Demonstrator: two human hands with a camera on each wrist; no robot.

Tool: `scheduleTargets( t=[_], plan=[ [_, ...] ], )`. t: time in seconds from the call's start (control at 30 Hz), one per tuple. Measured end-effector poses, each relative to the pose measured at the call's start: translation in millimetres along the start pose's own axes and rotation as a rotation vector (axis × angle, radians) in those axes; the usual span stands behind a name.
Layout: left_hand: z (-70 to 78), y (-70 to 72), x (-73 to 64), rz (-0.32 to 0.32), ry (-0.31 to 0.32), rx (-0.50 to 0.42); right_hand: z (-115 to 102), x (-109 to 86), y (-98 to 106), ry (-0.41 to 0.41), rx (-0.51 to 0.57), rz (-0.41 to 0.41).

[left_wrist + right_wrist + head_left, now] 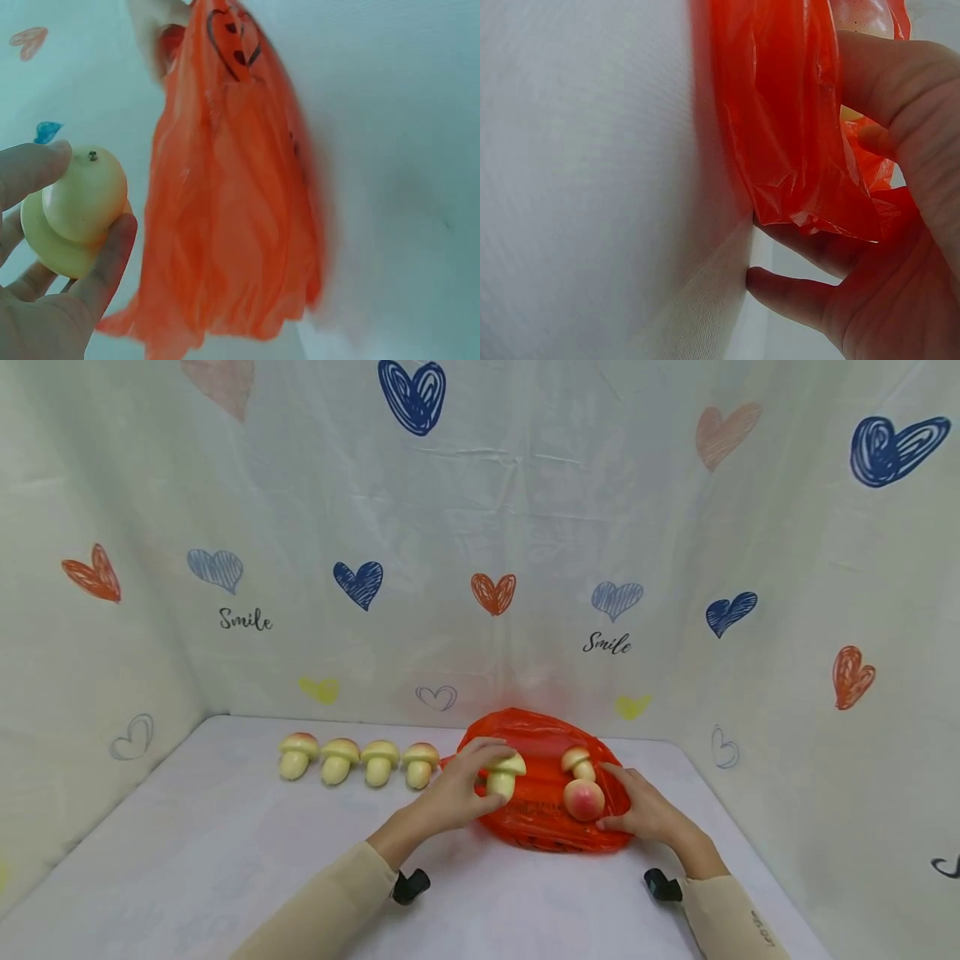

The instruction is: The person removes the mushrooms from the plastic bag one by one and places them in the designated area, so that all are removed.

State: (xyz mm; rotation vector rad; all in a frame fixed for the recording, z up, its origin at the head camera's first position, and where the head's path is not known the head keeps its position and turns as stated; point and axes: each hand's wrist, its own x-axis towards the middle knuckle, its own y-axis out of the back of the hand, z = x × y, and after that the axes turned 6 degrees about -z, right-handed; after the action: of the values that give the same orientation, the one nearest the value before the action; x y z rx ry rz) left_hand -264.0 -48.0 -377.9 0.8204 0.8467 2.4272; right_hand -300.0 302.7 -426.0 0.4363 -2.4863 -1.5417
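Observation:
My left hand (pixel 450 789) grips a toy mushroom (pixel 502 779) between thumb and fingers, over the left part of a red plastic bag (pixel 536 743). In the left wrist view the mushroom (pixel 86 195) shows a pale rounded stem end with a small dark mark. My right hand (pixel 648 806) holds the bag's right edge, with red plastic (pixel 787 112) between its thumb and fingers in the right wrist view. Two more mushrooms lie on the bag beside this hand: one on its side (pixel 578 763), one with its pink cap (pixel 583 800) facing up.
Several toy mushrooms (pixel 340 760) with pale stems and yellow-pink caps form a row on the white table (pixel 225 835), left of the bag. A white curtain (pixel 525 527) printed with hearts hangs behind and at both sides.

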Motion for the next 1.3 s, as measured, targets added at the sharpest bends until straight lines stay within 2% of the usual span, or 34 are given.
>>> scheduleTargets(
  t=[0.17,0.3,0.47,0.63,0.77,0.97,1.3],
  plan=[
    [0.1,15.8,-16.1,0.06,-0.04,-0.011,-2,1.0,0,0.006,0.0,0.007],
    [-5.1,24.3,-29.9,0.096,-0.056,-0.027,-3,1.3,1,0.013,-0.003,0.009],
    [-12.4,34.9,-44.5,0.134,-0.035,-0.043,-3,2.0,0,0.003,0.008,-0.002],
    [-19.8,45.6,-57.5,0.162,-0.007,-0.02,-2,2.9,0,-0.021,0.006,-0.009],
    [-28.1,52.8,-65.5,0.181,-0.008,0.006,-1,2.6,1,-0.017,0.0,-0.009],
    [-38.6,62.3,-76.7,0.198,0.045,0.009,-1,1.5,1,-0.025,0.012,-0.015],
    [-64.9,66.3,-90.1,0.218,0.077,0.018,-2,1.5,1,-0.029,0.015,-0.016]
  ],
)
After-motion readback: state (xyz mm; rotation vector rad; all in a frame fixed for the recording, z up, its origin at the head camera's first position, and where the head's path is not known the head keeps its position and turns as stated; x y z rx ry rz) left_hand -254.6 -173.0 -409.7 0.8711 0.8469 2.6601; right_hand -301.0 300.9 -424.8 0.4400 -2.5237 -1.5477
